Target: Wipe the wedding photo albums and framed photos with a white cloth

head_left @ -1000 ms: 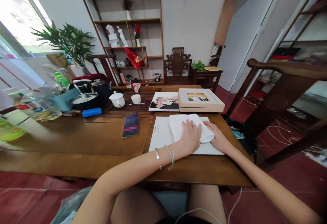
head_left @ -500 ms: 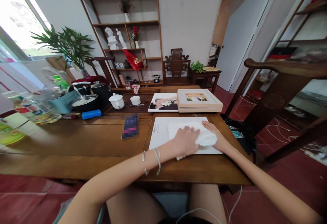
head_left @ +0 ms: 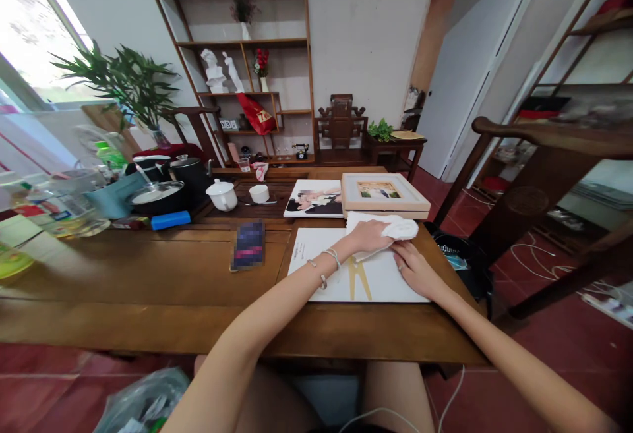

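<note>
A white cloth (head_left: 400, 227) is bunched under my left hand (head_left: 372, 235), whose fingers grip it near the far edge of a flat white panel (head_left: 316, 281). The panel lies on the table in front of me. Small print runs down its left side, and two tan legs (head_left: 360, 281) forming an upturned V show below the cloth. My right hand (head_left: 415, 268) rests on the panel's right side, fingers stretched out, the tips close to the cloth. Just beyond the panel are a light wooden picture frame (head_left: 420, 207) and a photo board (head_left: 314, 201).
On the wooden table (head_left: 198, 314) lies a blurred dark rectangular item (head_left: 248, 246). Farther left are a white lidded cup (head_left: 221, 196), a blue box (head_left: 171, 220), a black kettle (head_left: 190, 179) and bottles. A wooden chair (head_left: 519, 189) stands at the right, beside a black bag (head_left: 462, 258).
My left hand has pushed the cloth away from me to the panel's far edge, uncovering the tan legs. My right hand has shifted slightly nearer to me.
</note>
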Demonstrator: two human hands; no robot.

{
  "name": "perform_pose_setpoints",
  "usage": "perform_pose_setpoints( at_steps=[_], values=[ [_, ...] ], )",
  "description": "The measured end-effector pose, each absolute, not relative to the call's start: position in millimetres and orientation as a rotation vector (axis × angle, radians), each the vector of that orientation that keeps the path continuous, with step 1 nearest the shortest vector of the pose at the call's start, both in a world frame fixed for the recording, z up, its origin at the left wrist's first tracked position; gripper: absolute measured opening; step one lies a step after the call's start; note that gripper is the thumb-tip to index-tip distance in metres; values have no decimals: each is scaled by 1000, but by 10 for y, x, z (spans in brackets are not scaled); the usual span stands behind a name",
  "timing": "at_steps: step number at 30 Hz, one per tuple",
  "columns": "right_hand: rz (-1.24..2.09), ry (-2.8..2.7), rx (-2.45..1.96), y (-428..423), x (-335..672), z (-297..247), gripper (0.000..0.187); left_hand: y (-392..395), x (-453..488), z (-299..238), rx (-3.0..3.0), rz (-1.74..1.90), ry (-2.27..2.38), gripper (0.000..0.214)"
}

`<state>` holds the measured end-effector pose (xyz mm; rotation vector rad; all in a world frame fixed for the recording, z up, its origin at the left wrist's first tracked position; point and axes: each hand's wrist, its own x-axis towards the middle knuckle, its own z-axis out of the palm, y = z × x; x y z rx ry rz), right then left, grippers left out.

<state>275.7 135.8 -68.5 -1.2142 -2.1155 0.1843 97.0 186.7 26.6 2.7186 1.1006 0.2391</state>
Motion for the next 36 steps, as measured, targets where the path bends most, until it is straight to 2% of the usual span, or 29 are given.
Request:
perform_pose_setpoints(
  at_steps=[2, 9, 15, 20, 26, 32, 36],
  values=[
    [207, -2108, -1222, 1347, 2751, -666, 43, 1779, 935, 272, 2799, 205, 1138, 40],
    [254, -2103, -1191, 1378, 2773, -720, 45, 1315, 787, 92, 3114, -35, 1484, 57],
    [304, -2096, -1247, 1385, 2820, -747, 43, 503, 719, 33, 3296, -105, 1285, 57],
    [315, -2070, -1248, 1387, 2814, -746, 42, -16, 609, 83, 3220, 37, 1173, 63],
    [300, -2081, -1225, 1396, 2819, -751, 41, 450, 604, 202, 2925, -70, 1275, 67],
    [249, -2108, -1221, 1400, 2817, -764, 44, 1242, 491, 124, 2864, 143, 1306, 75],
    [207, -2090, -1246, 1399, 2782, -763, 42, 1543, 415, 35, 2860, 252, 1275, 70]
  ],
)
